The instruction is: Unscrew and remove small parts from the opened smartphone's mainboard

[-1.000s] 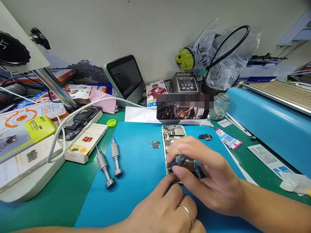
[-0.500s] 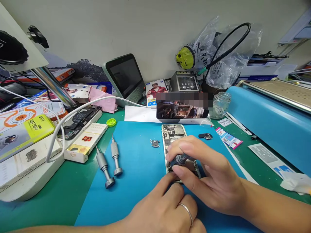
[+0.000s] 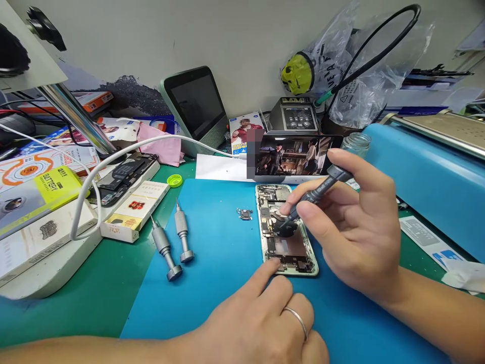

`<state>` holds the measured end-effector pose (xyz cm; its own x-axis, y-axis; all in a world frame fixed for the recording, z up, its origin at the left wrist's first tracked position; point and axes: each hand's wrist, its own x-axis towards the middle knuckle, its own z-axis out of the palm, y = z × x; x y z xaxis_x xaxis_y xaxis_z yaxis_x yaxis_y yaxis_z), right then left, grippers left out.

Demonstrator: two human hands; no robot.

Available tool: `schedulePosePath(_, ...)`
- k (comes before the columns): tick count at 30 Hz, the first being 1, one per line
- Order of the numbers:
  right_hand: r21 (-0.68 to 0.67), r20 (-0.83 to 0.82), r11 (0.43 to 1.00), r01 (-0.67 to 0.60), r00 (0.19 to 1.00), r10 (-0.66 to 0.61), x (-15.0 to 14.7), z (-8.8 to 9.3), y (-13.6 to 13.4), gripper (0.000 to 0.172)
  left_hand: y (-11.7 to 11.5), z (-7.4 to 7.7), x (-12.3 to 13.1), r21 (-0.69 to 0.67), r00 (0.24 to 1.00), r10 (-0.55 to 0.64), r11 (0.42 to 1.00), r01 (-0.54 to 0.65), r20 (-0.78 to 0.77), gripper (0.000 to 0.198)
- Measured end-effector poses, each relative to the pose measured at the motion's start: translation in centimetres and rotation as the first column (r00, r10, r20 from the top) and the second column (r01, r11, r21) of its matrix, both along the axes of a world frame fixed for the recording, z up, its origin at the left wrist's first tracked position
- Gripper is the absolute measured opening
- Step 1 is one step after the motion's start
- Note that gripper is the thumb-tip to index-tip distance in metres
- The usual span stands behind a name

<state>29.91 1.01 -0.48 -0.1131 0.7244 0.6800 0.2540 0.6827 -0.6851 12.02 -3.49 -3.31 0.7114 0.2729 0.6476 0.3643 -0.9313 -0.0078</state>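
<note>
An opened phone (image 3: pixel 291 247) lies on the blue mat (image 3: pixel 204 242), its inner parts showing. My right hand (image 3: pixel 352 227) grips a dark grey screwdriver (image 3: pixel 318 194), tilted, its tip over the middle of the phone. The index finger of my left hand (image 3: pixel 261 318) rests on the phone's lower end; the other fingers are curled, a ring on one, and nothing shows in them. Left of the phone sits a small circuit part (image 3: pixel 245 214). Two silver screwdrivers (image 3: pixel 162 247) (image 3: pixel 182 230) lie farther left.
Behind the phone stands a device playing a video (image 3: pixel 295 154). A white cable (image 3: pixel 151 144) arches over boxes (image 3: pixel 134 210) and another opened phone (image 3: pixel 125 177) at the left. A blue machine (image 3: pixel 428 177) stands right, a metal pole (image 3: pixel 79 119) at the left.
My right hand has lifted and moved up and right, with the screwdriver now more fully visible and more of the phone uncovered. The camera view has shifted slightly. My left finger still touches the phone.
</note>
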Motion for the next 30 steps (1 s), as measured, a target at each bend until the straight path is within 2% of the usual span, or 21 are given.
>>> schedulePosePath(3, -0.017, 0.025, 0.998, -0.058, 0.998, 0.059, 0.1, -0.3, -0.2, 0.066, 0.0, -0.2, 0.0, -0.003, 1.0, -0.01, 1.0, 0.01, 0.007, 0.045)
schedulePosePath(8, 0.031, 0.104, 0.987, -0.161, 0.982, 0.157, 0.2, -0.6, -0.5, 0.071, 0.0, -0.5, -0.1, 0.001, 1.0, -0.019, 1.0, 0.019, 0.003, 0.046)
schedulePosePath(15, 0.002, 0.105, 0.99, -0.14, 0.985, 0.139, 0.3, -0.4, -0.7, 0.066, 0.0, -0.5, -0.1, -0.019, 0.999, -0.028, 0.999, 0.028, -0.015, 0.047)
schedulePosePath(23, -0.022, 0.149, 0.99, -0.141, 0.978, 0.142, 0.5, -0.3, -0.8, 0.068, 0.0, -1.1, 0.1, 0.006, 1.0, -0.019, 1.0, 0.019, -0.011, 0.052)
schedulePosePath(30, 0.001, 0.16, 0.985, -0.171, 0.973, 0.169, 0.6, -0.2, -0.7, 0.072, 0.2, -1.1, 0.1, -0.011, 0.999, -0.018, 1.0, 0.019, 0.037, 0.044)
